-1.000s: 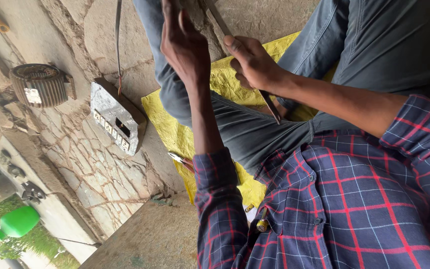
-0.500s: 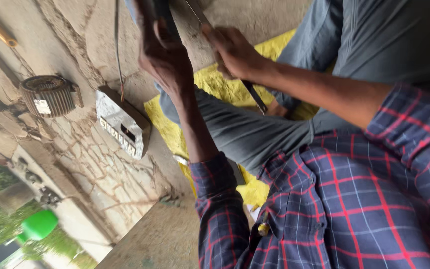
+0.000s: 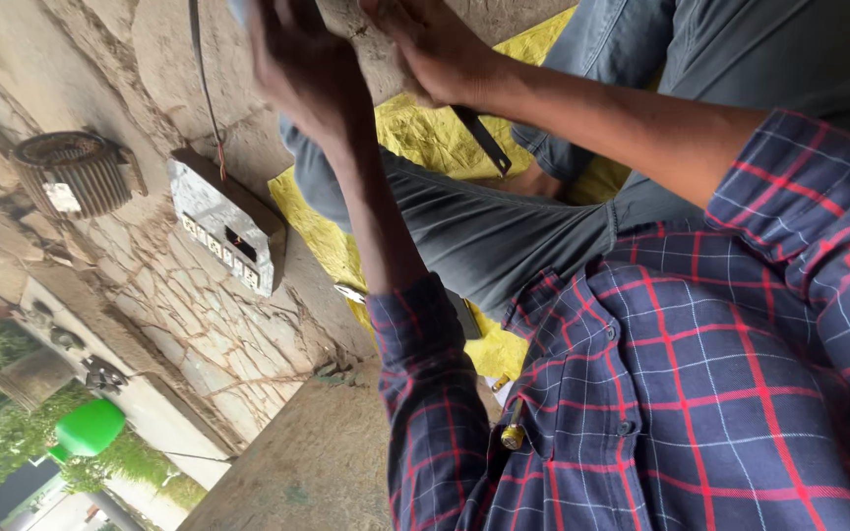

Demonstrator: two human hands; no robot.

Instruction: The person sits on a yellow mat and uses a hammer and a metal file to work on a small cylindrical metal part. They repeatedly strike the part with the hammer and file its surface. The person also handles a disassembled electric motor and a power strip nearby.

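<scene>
Both hands (image 3: pixel 366 59) rose above one grey socket box (image 3: pixel 223 221).

Soft, even daylight, no hard shadows; light seems to come from the open outdoor side at lower left, where the pale ground looks nearly washed out. The left hand (image 3: pixel 302 69) is smeared w/ motion blur, edges lost; the right hand (image 3: pixel 430 44) is a bit sharper. The checked shirt (image 3: pixel 661 393) is crisp, colours saturated. The grey switch box (image 3: pixel 223 221) and stone floor (image 3: pixel 199 324) are in decent focus. The green container (image 3: pixel 89 428) and foliage are soft. View is tilted hard; no obvious glare
</scene>
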